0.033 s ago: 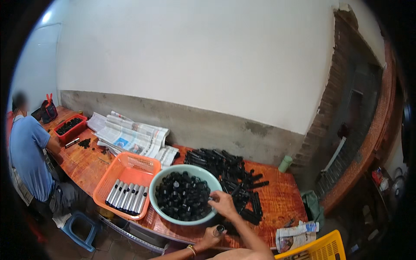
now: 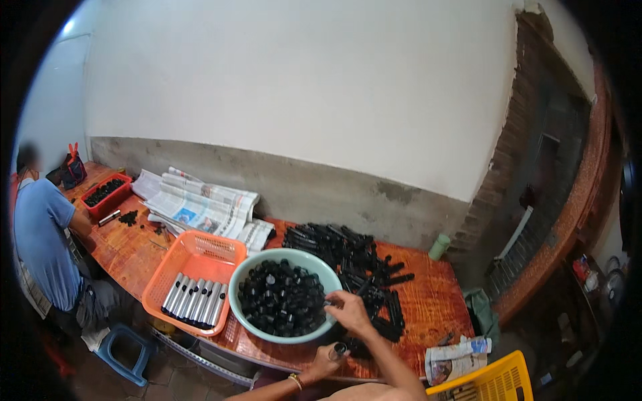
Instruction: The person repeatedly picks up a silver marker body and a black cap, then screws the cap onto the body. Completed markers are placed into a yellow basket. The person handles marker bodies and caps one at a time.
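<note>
My left hand (image 2: 323,361) is closed around a short tube (image 2: 340,349), its round end turned upward below the bowl's near edge. Over the right rim of a pale green bowl (image 2: 235,309), my right hand (image 2: 350,314) pinches a small piece, mostly covered by the fingertips. Many small black caps (image 2: 281,301) fill the bowl. Just right of it and behind my right hand lies a heap of black tubes (image 2: 334,244). An orange basket (image 2: 212,248) stands left of the bowl, with several silver tubes (image 2: 194,299) lined up inside.
Newspapers (image 2: 200,207) lie along the wall. A red basket (image 2: 107,208) of black pieces sits far left, by a seated person in blue (image 2: 43,227). A green cup (image 2: 439,247) stands at the right back. A yellow crate (image 2: 498,381) and blue stool (image 2: 124,354) flank the table.
</note>
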Demonstrator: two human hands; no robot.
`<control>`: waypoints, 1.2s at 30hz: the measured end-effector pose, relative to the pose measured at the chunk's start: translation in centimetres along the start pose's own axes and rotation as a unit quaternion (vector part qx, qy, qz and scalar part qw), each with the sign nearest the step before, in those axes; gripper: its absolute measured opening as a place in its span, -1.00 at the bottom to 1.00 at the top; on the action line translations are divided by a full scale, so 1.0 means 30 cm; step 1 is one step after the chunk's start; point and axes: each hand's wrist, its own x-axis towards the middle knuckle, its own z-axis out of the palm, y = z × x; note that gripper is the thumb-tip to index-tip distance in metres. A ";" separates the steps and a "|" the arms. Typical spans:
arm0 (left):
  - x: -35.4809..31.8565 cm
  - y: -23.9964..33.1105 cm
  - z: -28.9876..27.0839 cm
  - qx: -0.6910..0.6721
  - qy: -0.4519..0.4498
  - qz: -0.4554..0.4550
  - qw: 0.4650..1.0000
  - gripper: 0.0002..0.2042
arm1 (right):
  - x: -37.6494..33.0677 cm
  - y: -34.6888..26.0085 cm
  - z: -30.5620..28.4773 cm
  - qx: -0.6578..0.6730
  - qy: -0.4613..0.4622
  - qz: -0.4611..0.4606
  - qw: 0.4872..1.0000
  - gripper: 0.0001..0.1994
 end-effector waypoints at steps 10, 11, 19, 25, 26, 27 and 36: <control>0.015 -0.045 0.000 0.033 -0.008 0.093 0.995 -0.84 | -0.292 -0.142 -0.142 -0.143 -0.152 -0.118 0.971 -0.74; 0.001 -0.085 -0.013 0.046 -0.010 0.086 0.995 -0.83 | -0.288 -0.154 -0.134 -0.139 -0.165 -0.122 0.969 -0.74; -0.008 -0.147 0.002 0.080 -0.048 0.026 0.995 -0.79 | -0.276 -0.140 -0.148 -0.137 -0.170 -0.131 0.967 -0.70; 0.018 -0.153 -0.001 0.050 -0.008 0.112 0.992 -0.75 | -0.266 -0.133 -0.136 -0.138 -0.192 -0.094 0.967 -0.68; 0.016 -0.121 -0.013 0.077 -0.004 0.124 0.989 -0.75 | -0.275 -0.141 -0.132 -0.166 -0.192 -0.107 0.961 -0.68; 0.019 -0.080 -0.024 0.058 -0.016 0.092 0.994 -0.76 | -0.277 -0.155 -0.132 -0.162 -0.189 -0.101 0.963 -0.68; 0.022 -0.057 -0.023 0.016 -0.029 0.094 0.995 -0.78 | -0.300 -0.148 -0.126 -0.254 -0.162 -0.124 0.945 -0.72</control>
